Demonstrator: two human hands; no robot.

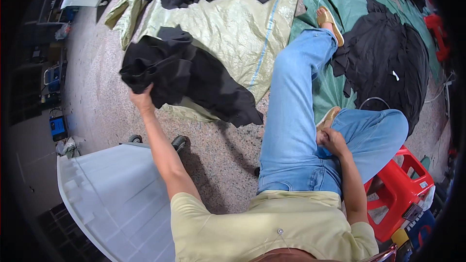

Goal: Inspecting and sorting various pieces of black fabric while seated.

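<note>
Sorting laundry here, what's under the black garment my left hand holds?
Under the black garment lies a pale green tarp on speckled floor. The left hand grips it; what's beneath its folds is hidden.

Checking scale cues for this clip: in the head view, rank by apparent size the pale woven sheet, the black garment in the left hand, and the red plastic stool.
1. Pale woven sheet
2. Black garment, gripped by the left hand
3. Red plastic stool, partly hidden

I see left hand gripping bunched black garment, lifted over pale tarp, frame centre-left. Right hand rests on jeans beside red stool, lower right.
</note>
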